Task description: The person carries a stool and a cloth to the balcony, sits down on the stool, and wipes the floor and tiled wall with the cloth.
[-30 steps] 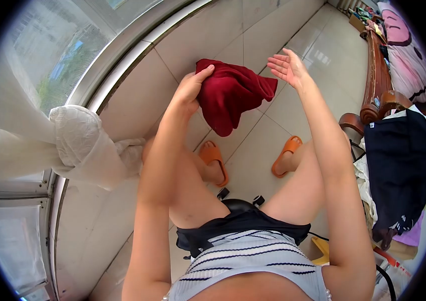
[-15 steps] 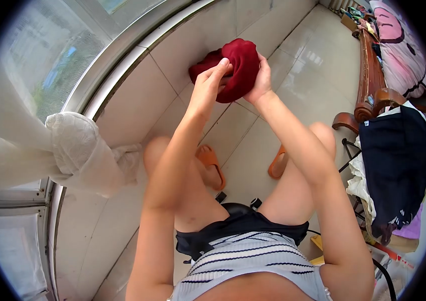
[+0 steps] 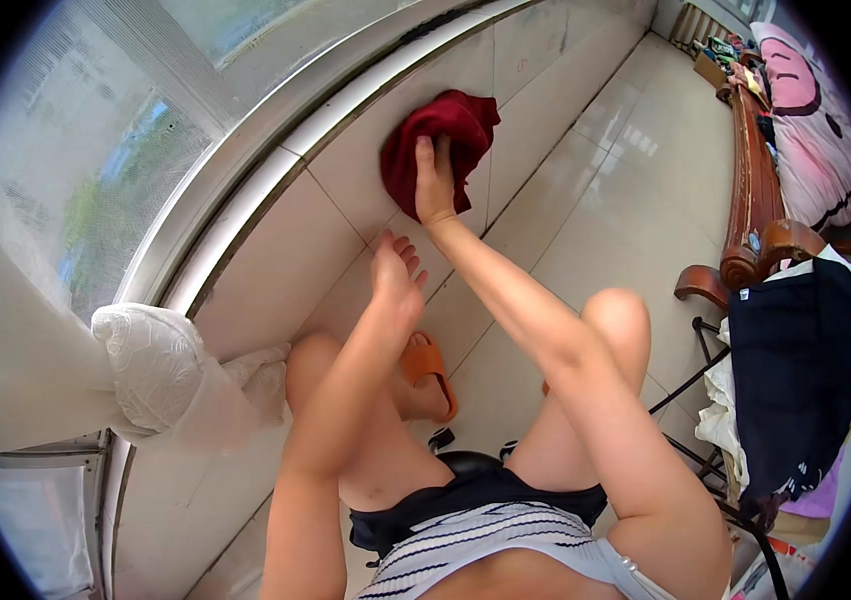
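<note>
A dark red cloth (image 3: 465, 112), bunched and folded, is up against the pale tiled wall below the window frame. My right hand (image 3: 434, 185) is closed on its lower part, with the thumb and a finger showing over the fabric and the other fingers hidden in it. My left hand (image 3: 398, 275) is empty and apart from the cloth, lower and a little to the left. Its fingers are loosely curled and spread, near the wall tiles.
A knotted white curtain (image 3: 150, 355) hangs at the left beside the window. An orange sandal (image 3: 431, 372) is on my foot. On the right are a wooden bench (image 3: 751, 190), a pink cushion (image 3: 805, 130) and dark blue fabric (image 3: 795, 370) draped over a black frame.
My left hand has let go of the cloth and drawn back toward me. My right hand has moved left with the cloth, to the tiled wall. The view has shifted slightly.
</note>
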